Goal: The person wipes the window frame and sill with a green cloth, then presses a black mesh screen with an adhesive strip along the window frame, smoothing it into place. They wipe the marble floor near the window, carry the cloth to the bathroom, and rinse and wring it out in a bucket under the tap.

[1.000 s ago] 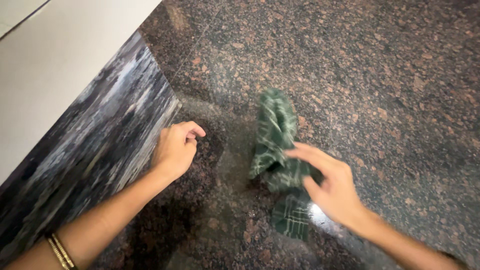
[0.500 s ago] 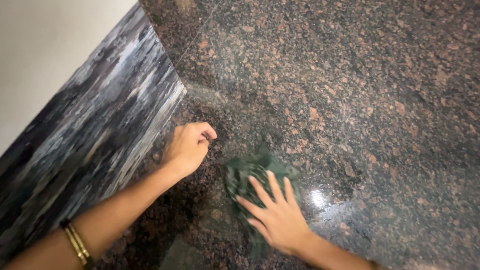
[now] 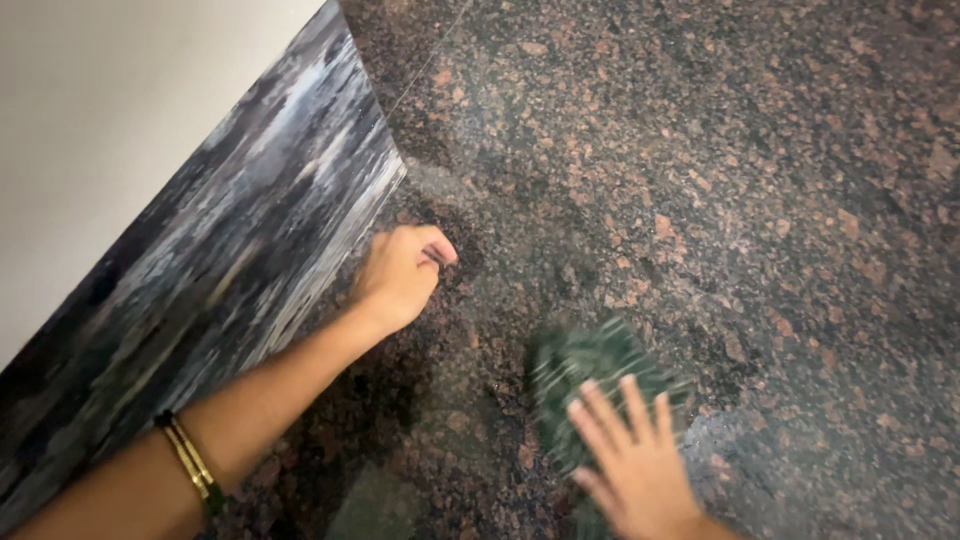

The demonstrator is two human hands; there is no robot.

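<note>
Green checked cloth (image 3: 590, 375) at lower centre of the frame, blurred, pressed flat on speckled granite countertop (image 3: 750, 180), right hand (image 3: 635, 460) spread open upon it, left hand (image 3: 400, 275) loosely curled, resting beside streaked dark backsplash (image 3: 230, 270), gold bangles (image 3: 190, 462) worn at lower left.

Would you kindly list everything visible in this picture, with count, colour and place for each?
green checked cloth: one, dark green with pale lines, blurred, flat on the counter under the right hand.
speckled granite counter: one, dark brown with pinkish flecks, fills most of the view; a wet-looking sheen beside the cloth.
streaked stone backsplash: one, black with grey-white streaks, along the counter's left edge.
pale wall: one, off-white, upper left.
gold bangles: two or so, gold, on the left wrist.
left hand: one, loosely curled, resting on the counter by the backsplash.
right hand: one, fingers spread, flat on the cloth.
</note>
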